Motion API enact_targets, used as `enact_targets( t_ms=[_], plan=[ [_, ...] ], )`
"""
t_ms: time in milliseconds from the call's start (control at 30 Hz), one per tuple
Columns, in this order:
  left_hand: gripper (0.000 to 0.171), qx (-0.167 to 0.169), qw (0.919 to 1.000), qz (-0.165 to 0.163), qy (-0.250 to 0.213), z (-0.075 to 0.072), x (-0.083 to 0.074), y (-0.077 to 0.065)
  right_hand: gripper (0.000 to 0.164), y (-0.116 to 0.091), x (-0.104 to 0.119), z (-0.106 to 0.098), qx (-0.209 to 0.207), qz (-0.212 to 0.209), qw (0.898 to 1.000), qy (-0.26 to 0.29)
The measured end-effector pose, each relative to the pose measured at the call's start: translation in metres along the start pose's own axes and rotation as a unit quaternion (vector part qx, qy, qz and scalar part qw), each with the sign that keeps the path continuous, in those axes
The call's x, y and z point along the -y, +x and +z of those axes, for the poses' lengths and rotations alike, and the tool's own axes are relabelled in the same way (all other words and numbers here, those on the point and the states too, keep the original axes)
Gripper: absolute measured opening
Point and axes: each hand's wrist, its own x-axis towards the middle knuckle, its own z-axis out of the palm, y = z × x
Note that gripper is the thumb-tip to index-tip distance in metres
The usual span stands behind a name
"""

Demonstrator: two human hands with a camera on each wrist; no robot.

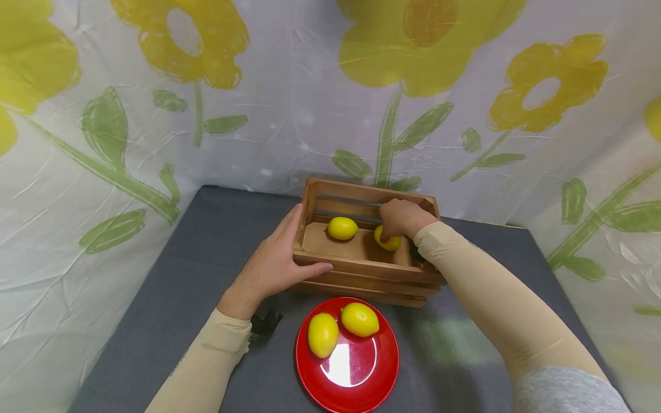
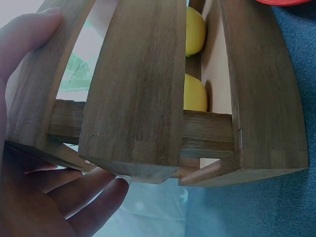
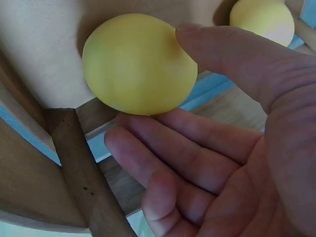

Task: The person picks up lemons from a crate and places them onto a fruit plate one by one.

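A slatted wooden crate (image 1: 356, 267) stands at the back of the table. My left hand (image 1: 271, 261) grips its left front corner, thumb lying along the front rail and fingers against the left end. Inside the crate, toward the right end, my right hand (image 1: 405, 217) pinches a lemon (image 3: 138, 64) between thumb and fingers. Low in the crate, that lemon appears close to the bottom; whether it touches cannot be told. Another lemon (image 1: 342, 228) rests on the crate's floor to its left.
In front of the crate is a red plate (image 1: 374, 370) bearing two lemons, one (image 1: 323, 335) at the left and one (image 1: 360, 319) toward the back. The dark tabletop (image 1: 170, 298) meets a flower-printed cloth (image 1: 289, 115) behind the crate.
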Motion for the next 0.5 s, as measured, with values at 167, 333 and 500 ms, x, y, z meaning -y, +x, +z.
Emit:
enact_targets(
  t_ms=[167,333,500],
  plan=[
    [0.133,-0.002,1.0000,0.002,0.002,0.0001,-0.0001,0.0003,0.017,-0.0008,0.0019,0.0006,-0.003,-0.002,1.000,-0.012],
    [0.132,-0.004,1.0000,0.006,0.006,0.0004,0.0007,0.0009,0.025,-0.0031,0.0050,0.0031,-0.015,0.000,1.000,-0.024],
    [0.132,-0.003,1.0000,0.001,0.006,0.0001,0.0005,0.0008,0.026,-0.0020,0.0066,0.0062,-0.024,-0.004,0.999,-0.030]
  ],
)
